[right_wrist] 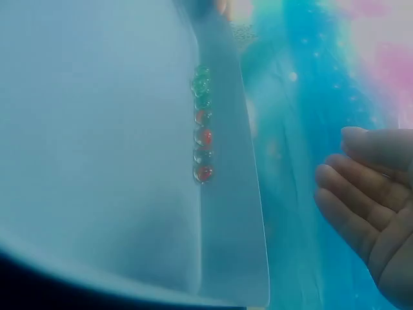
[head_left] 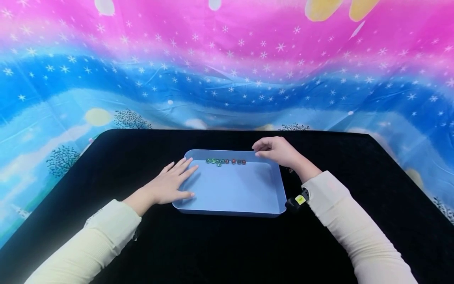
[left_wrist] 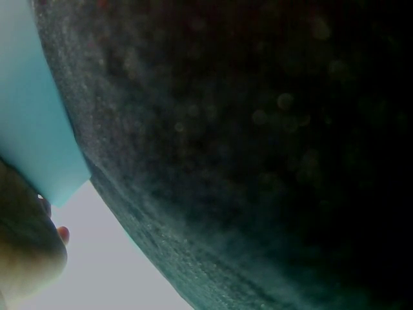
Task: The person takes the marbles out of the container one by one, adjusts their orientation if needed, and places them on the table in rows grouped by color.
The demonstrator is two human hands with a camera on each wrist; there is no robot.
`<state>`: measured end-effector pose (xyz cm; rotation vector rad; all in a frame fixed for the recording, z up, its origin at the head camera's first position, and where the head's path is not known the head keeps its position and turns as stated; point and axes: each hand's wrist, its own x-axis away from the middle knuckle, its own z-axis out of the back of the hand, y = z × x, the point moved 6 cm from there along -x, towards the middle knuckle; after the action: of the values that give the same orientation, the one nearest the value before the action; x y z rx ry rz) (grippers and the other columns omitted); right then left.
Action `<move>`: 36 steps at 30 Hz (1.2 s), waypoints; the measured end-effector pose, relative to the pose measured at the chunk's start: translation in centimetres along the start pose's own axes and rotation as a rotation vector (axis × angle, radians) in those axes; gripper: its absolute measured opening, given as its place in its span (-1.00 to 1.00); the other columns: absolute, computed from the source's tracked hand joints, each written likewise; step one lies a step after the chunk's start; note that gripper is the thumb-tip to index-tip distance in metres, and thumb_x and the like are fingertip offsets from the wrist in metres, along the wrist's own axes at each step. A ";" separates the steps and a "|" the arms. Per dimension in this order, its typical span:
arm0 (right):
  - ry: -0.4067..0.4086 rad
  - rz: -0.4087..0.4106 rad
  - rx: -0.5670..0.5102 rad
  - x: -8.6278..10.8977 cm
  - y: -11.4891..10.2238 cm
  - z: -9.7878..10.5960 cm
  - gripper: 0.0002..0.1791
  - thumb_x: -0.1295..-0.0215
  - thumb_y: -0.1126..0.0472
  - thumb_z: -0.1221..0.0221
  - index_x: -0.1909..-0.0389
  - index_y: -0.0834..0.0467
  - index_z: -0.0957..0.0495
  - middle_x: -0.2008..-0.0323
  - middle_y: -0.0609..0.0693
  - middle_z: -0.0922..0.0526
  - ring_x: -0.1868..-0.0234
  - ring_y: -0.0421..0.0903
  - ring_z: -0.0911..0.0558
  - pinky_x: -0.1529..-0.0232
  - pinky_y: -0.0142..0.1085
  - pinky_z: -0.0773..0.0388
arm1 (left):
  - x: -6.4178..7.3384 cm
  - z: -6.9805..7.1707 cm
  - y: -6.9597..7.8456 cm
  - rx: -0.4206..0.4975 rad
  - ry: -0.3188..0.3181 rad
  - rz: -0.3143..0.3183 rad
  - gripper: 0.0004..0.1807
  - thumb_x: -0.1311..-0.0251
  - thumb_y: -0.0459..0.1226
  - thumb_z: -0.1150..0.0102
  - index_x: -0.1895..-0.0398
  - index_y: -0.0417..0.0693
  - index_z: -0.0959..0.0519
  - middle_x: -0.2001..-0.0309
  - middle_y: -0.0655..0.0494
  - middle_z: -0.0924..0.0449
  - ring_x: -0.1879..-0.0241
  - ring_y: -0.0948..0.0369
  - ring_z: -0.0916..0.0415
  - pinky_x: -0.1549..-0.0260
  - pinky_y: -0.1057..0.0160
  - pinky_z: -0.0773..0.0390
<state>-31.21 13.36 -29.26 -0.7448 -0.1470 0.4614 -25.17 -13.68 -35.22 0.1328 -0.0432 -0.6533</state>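
Glass marbles (head_left: 227, 161), several of them, lie in a rough row along the far wall of a light blue tray (head_left: 230, 189). Greenish marbles (right_wrist: 201, 84) bunch at the left end; reddish and dark marbles (right_wrist: 204, 137) make up the rest. With fingers spread, my left hand (head_left: 172, 184) lies over the tray's left rim; whether it presses on it I cannot tell. Above the far right corner is my right hand (head_left: 278, 151), fingers loosely bent and nothing between them. The left wrist view catches only part of the left hand (left_wrist: 29, 242) beside the tray wall.
A black cloth (head_left: 227, 248) covers the table under the tray. Behind its far edge hangs a pink and blue curtain (head_left: 227, 79) with snowflakes. A dark band with a yellow-marked device (head_left: 298, 200) sits at the right wrist, close to the tray's right side.
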 end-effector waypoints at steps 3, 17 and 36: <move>-0.001 -0.004 -0.014 -0.1 -0.2 0.0 -0.75 -0.12 0.25 -0.12 0.15 0.20 -0.50 0.23 0.08 -0.57 0.22 -0.08 -0.54 0.22 -0.23 -0.45 | 0.0 0.0 0.0 0.003 0.002 -0.003 -0.16 -0.03 0.16 0.06 -0.32 -0.03 0.03 -0.32 -0.08 0.21 -0.28 0.03 0.33 -0.14 -0.07 0.21; -0.009 -0.024 -0.047 -1.0 -0.2 -0.6 -0.76 -0.12 0.28 -0.12 0.16 0.21 -0.51 0.25 0.06 -0.57 0.24 -0.09 -0.54 0.24 -0.26 -0.46 | 0.0 -0.1 -0.2 -0.001 -0.008 0.005 -0.16 -0.04 0.19 0.11 -0.32 0.01 0.05 -0.33 -0.04 0.24 -0.29 0.06 0.36 -0.15 -0.04 0.22; -0.132 -0.035 0.055 -2.8 0.7 -2.3 -0.66 -0.11 0.26 -0.13 0.05 0.19 -0.49 0.10 0.05 -0.54 0.13 -0.08 -0.51 0.16 -0.22 -0.43 | -0.1 -0.1 -0.2 -0.005 -0.022 0.004 -0.16 -0.05 0.20 0.13 -0.32 0.00 0.05 -0.33 -0.03 0.26 -0.29 0.06 0.37 -0.15 -0.04 0.23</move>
<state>-33.32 11.10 -31.30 -0.6571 -0.2696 0.4799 -25.32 -13.76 -35.39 0.1210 -0.0632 -0.6505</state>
